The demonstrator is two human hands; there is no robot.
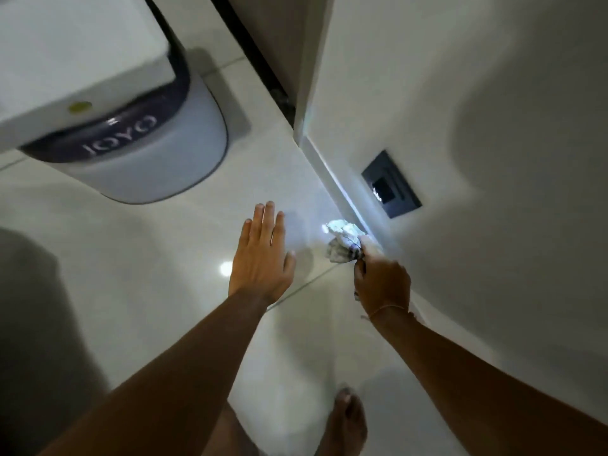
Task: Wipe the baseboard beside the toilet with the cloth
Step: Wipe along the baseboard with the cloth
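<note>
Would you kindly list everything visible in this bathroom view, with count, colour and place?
Crumpled white cloth: one, white-grey, against the baseboard, in the right hand.
White baseboard strip: one, white, foot of the right wall.
Dark rectangular wall plate: one, black, low on the right wall.
Lidded plastic bin: one, pale grey with a navy band, floor upper left.
Glossy tiled floor: one, white.
Left hand: one, open, over the floor.
Right hand: one, gripping the cloth.
Bare foot: one, bottom centre.

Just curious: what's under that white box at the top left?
Under the white box stands a grey bin with a dark band and pale lettering. Only its front part shows; the box covers the rest of its top, and whatever is inside it.
</note>
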